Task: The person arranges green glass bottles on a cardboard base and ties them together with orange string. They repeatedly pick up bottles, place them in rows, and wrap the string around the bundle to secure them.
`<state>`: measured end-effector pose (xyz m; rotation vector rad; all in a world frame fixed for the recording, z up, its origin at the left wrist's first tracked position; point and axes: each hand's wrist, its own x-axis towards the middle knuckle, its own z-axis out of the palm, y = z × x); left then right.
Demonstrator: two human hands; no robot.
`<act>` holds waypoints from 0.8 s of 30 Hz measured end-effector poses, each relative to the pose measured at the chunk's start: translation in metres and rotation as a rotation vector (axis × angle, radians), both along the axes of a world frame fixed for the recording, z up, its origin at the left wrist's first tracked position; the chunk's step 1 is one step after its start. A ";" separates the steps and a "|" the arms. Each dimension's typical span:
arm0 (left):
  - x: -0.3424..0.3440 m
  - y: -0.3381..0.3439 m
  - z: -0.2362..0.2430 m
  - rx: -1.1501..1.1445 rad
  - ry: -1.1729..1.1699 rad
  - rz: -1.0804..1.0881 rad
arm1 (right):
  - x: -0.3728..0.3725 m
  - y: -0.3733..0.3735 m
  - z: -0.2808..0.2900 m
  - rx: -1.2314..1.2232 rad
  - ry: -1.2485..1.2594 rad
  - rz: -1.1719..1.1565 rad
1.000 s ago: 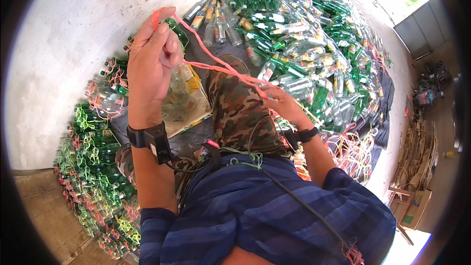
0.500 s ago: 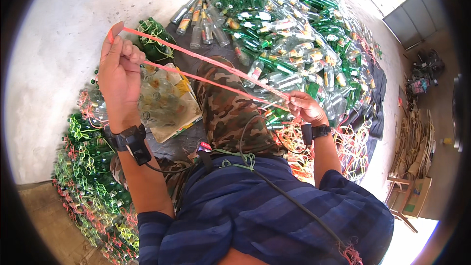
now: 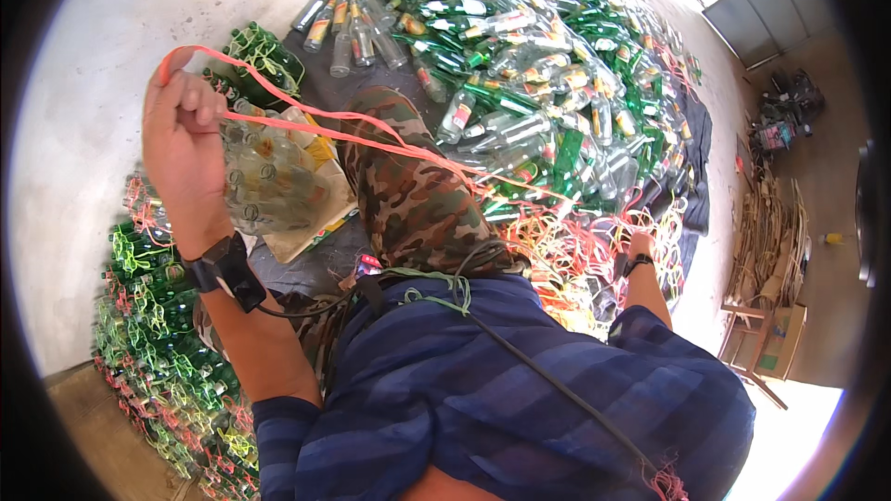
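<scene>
My left hand [image 3: 186, 134] is raised at the left with its fingers curled in. A long pink plastic strap [image 3: 390, 144] loops over its fingertips, and the hand grips it. Two lengths of the strap run rightward across my camouflage-clad knee toward a tangled heap of red, white and yellow straps [image 3: 548, 255]. My right hand [image 3: 640, 246] is down at the right side of that heap, apart from the visible pink lengths. Its fingers are small and unclear against the tangle, so whether they hold anything does not show.
A large pile of green and clear glass bottles [image 3: 520, 46] lies ahead on a dark sheet. Clear bottles [image 3: 269, 176] stand bunched by my left forearm. Strap-tied green bottles [image 3: 158, 315] line the left side. A cable [image 3: 557, 380] crosses my shirt.
My right hand has let go of the pink strap and moved right and down to the strap heap. The strap has gone slack. My left hand has shifted left, still gripping it.
</scene>
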<state>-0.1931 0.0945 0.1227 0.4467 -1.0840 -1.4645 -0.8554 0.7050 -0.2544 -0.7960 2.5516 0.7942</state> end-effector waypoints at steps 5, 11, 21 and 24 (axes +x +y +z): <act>0.001 0.029 0.017 -0.066 -0.079 0.224 | 0.095 0.034 -0.039 -0.074 0.158 -0.210; 0.019 0.033 0.028 -0.163 -0.599 0.226 | 0.126 -0.049 -0.076 -0.890 -0.059 -0.885; 0.113 0.059 0.036 -0.225 -0.420 0.429 | 0.109 -0.246 -0.017 -1.789 -1.318 -1.881; 0.151 0.039 0.009 -0.227 -0.249 0.316 | 0.042 -0.228 -0.016 -1.867 -0.977 -1.760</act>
